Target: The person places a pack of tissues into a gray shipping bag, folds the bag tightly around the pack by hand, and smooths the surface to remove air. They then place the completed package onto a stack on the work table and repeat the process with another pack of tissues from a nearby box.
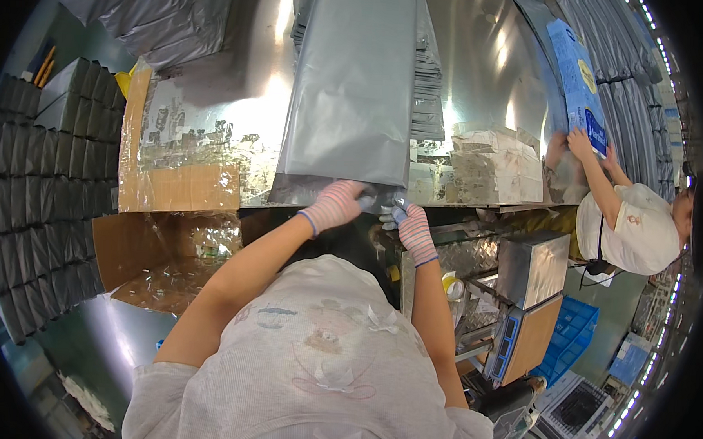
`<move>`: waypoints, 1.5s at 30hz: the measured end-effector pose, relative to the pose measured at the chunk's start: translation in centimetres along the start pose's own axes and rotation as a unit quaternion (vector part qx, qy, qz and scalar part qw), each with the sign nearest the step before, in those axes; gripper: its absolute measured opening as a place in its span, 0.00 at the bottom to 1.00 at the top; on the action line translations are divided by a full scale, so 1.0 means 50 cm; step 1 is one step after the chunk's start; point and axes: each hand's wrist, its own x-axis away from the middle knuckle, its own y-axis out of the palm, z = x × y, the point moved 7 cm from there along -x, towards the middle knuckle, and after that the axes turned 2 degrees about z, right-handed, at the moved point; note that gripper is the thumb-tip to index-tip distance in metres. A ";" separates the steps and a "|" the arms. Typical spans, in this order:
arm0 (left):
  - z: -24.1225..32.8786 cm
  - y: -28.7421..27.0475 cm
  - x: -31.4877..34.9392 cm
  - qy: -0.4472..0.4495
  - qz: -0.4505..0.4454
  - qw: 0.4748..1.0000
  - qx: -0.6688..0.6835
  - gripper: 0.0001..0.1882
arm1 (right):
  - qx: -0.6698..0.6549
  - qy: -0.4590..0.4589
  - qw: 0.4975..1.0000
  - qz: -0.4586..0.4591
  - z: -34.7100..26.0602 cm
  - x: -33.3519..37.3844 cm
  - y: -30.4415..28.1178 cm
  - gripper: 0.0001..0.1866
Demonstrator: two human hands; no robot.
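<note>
A long grey plastic bag (353, 86) lies flat on the metal table in front of me, on a pile of more grey bags (428, 89). Its thin near end hangs slightly over the table's front edge. My left hand (335, 205), in a pink-and-white striped glove with grey fingertips, has its fingers closed at that near end. Close by on the right, my right hand (410, 231), gloved alike, pinches the bag's near right corner. Part of the fingers on both hands is hidden by the folds of plastic.
Below the table's left front edge stands an open cardboard box (169, 270) with clear plastic scraps. Stacked grey packs (43, 175) fill the far left. At right, another person (630, 228) handles a blue printed box (578, 84). A metal box (531, 267) and blue crate (570, 335) stand lower right.
</note>
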 end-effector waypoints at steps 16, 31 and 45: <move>-0.124 -0.099 0.201 -0.143 0.072 0.938 0.306 0.07 | -0.008 0.071 0.997 -0.015 0.035 0.003 -0.029 0.13; -0.346 -0.350 0.752 -0.366 0.295 0.882 -0.030 0.17 | 0.293 -0.044 0.954 -0.035 -0.078 -0.001 -0.088 0.23; -0.181 -0.556 0.721 -0.289 0.436 0.828 0.201 0.21 | 0.225 -0.079 0.971 -0.029 -0.040 -0.027 -0.103 0.19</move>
